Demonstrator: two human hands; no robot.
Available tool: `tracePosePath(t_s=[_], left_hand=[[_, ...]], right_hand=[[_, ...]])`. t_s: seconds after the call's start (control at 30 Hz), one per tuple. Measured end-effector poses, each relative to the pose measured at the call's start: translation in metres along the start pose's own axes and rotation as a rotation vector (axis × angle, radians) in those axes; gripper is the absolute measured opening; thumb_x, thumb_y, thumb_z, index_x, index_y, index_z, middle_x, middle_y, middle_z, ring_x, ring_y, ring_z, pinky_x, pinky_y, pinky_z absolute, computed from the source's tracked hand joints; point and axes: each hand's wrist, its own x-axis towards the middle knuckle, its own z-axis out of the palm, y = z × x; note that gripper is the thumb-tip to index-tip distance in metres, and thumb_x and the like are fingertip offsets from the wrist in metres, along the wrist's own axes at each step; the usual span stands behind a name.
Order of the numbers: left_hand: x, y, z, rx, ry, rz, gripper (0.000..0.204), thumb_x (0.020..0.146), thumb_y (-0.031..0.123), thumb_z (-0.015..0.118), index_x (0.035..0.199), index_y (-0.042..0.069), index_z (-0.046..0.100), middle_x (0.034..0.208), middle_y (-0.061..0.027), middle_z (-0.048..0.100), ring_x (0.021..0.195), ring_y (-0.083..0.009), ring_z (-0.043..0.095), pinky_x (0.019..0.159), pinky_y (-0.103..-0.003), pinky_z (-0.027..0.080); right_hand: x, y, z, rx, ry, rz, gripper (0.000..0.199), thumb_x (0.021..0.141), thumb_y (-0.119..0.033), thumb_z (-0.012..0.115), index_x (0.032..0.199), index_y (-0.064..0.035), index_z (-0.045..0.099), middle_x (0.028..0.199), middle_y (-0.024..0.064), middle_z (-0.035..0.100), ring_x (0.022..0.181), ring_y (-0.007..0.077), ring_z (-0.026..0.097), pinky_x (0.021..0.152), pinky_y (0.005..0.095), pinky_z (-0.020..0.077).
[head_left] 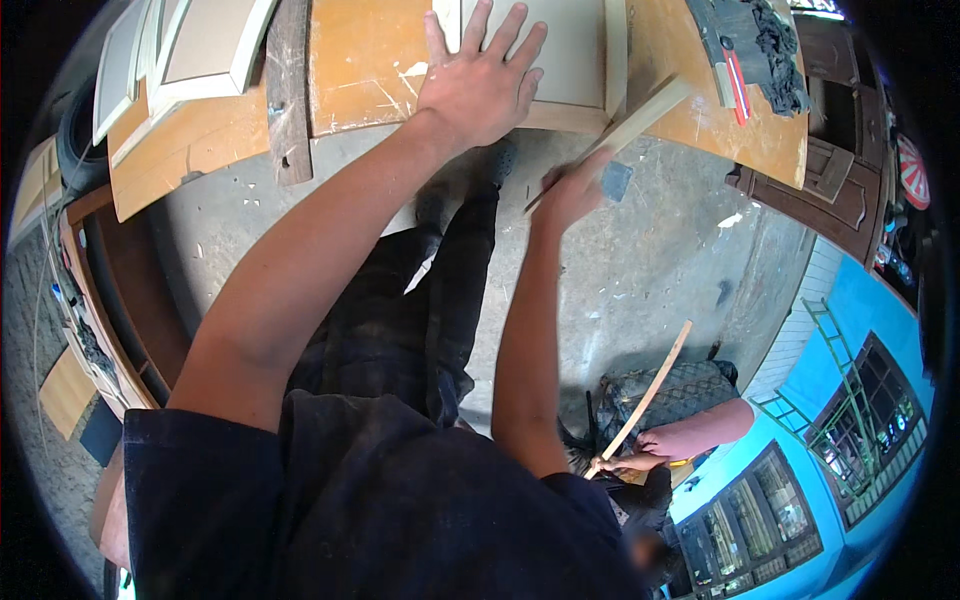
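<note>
My left hand [478, 85] lies with fingers spread over the edge of a pale framed wooden panel [570, 65] on the orange-brown worktable [365, 60]. To its right, my right hand [572, 195] is closed around the lower end of a light wooden strip [645, 120]. The strip slants up and to the right, across the table's near edge beside the panel. A small blue-grey square piece [616, 181] shows next to my right hand; whether it touches the hand I cannot tell.
A worn dark plank [290, 90] and pale frames [210, 45] lie at the left. A red cutter [737, 85] and dark cloth [775, 45] are at the right. Behind right, another person [655, 490] holds a long wooden strip [650, 390].
</note>
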Motion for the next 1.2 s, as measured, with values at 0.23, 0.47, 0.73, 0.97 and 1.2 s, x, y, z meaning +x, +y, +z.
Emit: tracePosePath(t_s=[0.23, 0.47, 0.73, 0.97, 1.2], left_hand=[[-0.007, -0.019, 0.038, 0.039, 0.310, 0.070, 0.058, 0.103, 0.036, 0.038, 0.154, 0.009, 0.033, 0.163, -0.0155, 0.024, 0.151, -0.0402, 0.013, 0.113, -0.074, 0.013], [0.006, 0.001, -0.020, -0.084, -0.255, -0.072, 0.058, 0.103, 0.036, 0.038, 0.154, 0.009, 0.034, 0.163, -0.0157, 0.025, 0.151, -0.0401, 0.015, 0.112, -0.075, 0.012], [0.005, -0.001, -0.018, -0.034, -0.278, -0.085, 0.058, 0.103, 0.036, 0.039, 0.154, 0.009, 0.034, 0.163, -0.0152, 0.025, 0.151, -0.0405, 0.016, 0.112, -0.075, 0.013], [-0.003, -0.008, 0.022, 0.099, -0.090, -0.064, 0.056, 0.105, 0.040, 0.029, 0.158, 0.021, 0.024, 0.166, -0.0060, 0.018, 0.153, -0.0343, 0.012, 0.113, -0.076, 0.007], [-0.006, -0.005, 0.008, 0.024, -0.166, -0.072, 0.057, 0.104, 0.037, 0.034, 0.155, 0.014, 0.030, 0.164, -0.0104, 0.022, 0.152, -0.0372, 0.014, 0.112, -0.076, 0.011]], right_hand=[[-0.045, 0.072, -0.018, -0.086, -0.018, 0.121, 0.070, 0.101, -0.055, 0.051, 0.071, 0.0070, 0.066, 0.055, 0.0049, 0.050, 0.050, 0.0117, 0.045, 0.046, 0.0314, 0.0379], [-0.012, 0.001, -0.001, 0.002, -0.059, -0.003, 0.069, 0.101, -0.055, 0.051, 0.068, 0.0041, 0.062, 0.053, 0.0027, 0.046, 0.047, 0.0114, 0.043, 0.042, 0.0292, 0.0328], [-0.011, -0.014, 0.017, -0.007, -0.093, -0.050, 0.069, 0.104, -0.052, 0.047, 0.065, 0.0038, 0.059, 0.049, 0.0016, 0.042, 0.043, 0.0123, 0.044, 0.041, 0.0295, 0.0330], [-0.064, 0.068, -0.012, -0.105, -0.091, 0.115, 0.069, 0.101, -0.058, 0.049, 0.058, -0.0041, 0.050, 0.050, 0.0007, 0.043, 0.042, 0.0115, 0.041, 0.040, 0.0296, 0.0299], [-0.032, 0.019, 0.021, -0.046, -0.122, -0.094, 0.069, 0.101, -0.056, 0.050, 0.057, -0.0030, 0.049, 0.049, 0.0017, 0.043, 0.041, 0.0119, 0.041, 0.039, 0.0278, 0.0324]])
